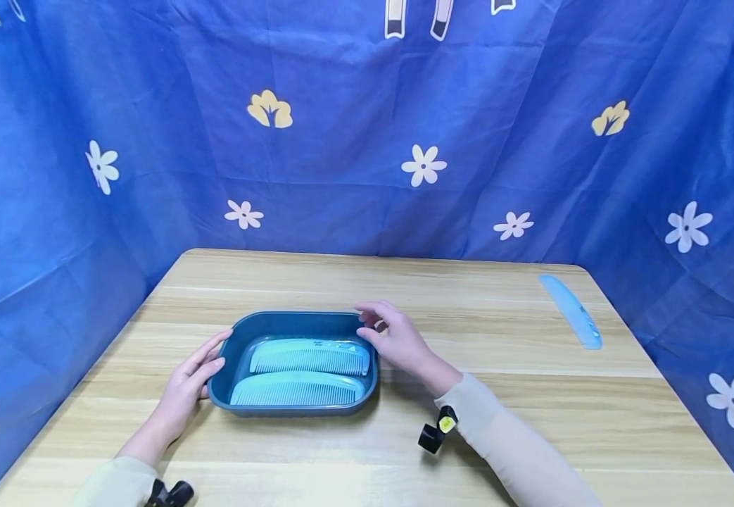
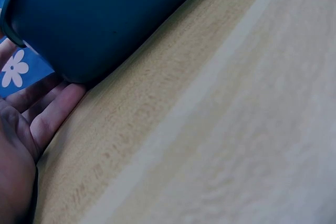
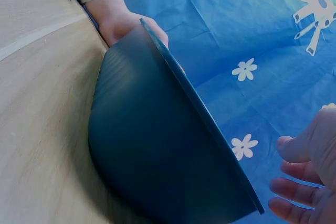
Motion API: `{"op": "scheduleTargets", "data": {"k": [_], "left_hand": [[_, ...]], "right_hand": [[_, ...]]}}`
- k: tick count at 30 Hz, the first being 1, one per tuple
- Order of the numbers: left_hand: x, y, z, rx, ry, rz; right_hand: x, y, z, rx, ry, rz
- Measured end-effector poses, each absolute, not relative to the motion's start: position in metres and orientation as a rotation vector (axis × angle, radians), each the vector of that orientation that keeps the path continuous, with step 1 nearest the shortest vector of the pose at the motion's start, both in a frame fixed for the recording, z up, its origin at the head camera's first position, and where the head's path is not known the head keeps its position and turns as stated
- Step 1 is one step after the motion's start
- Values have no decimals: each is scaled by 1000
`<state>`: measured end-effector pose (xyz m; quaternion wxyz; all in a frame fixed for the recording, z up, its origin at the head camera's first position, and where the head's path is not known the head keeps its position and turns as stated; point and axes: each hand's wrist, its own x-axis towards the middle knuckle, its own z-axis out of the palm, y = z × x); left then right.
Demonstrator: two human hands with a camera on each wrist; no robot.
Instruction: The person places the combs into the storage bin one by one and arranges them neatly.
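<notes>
On the bench (image 1: 500, 338), both hands flanked the tray (image 1: 240, 338): left hand (image 1: 189, 380) at nine o'clock, fingers straight, touching its wall; right hand (image 1: 395, 338) at three o'clock, fingers loosely open, holding nothing.

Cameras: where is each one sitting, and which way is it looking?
Head: sits on the person's head, looks forward and down at the table; shows both forearms, left hand, right hand.
Left wrist: sits low by the table, looks at the blue tray; shows left palm and fingers.
Right wrist: looks across the tray's outside wall toward the curtain; shows right fingertips.
All three share the tray.
</notes>
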<state>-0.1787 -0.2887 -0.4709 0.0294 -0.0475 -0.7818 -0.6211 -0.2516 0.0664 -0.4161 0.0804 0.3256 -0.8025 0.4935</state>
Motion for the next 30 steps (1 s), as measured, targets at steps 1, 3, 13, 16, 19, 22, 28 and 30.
{"op": "scheduleTargets", "data": {"k": [1, 3, 13, 16, 19, 22, 28, 30], "left_hand": [[-179, -289, -471, -146, -2411, -1915], [-178, -289, -471, -147, -2410, -1914], [-178, -289, -475, -149, -2405, -1917], [-178, -289, -475, -155, -2402, -1917], [-177, -289, -476, -153, -2405, -1912], [-177, -289, -475, -149, -2408, -1915], [-179, -289, -473, -145, -2405, -1930], [-179, -289, -472, -144, -2400, -1936]], "right_hand": [[-252, 68, -417, 961, -2394, 1487], [-252, 71, -418, 936, -2384, 1509], [-255, 86, -424, 830, -2380, 1545], [-255, 89, -424, 799, -2393, 1563], [-256, 93, -426, 775, -2408, 1596], [-258, 99, -429, 751, -2434, 1610], [-252, 109, -420, 711, -2458, 1628], [-247, 112, -413, 696, -2468, 1631]]}}
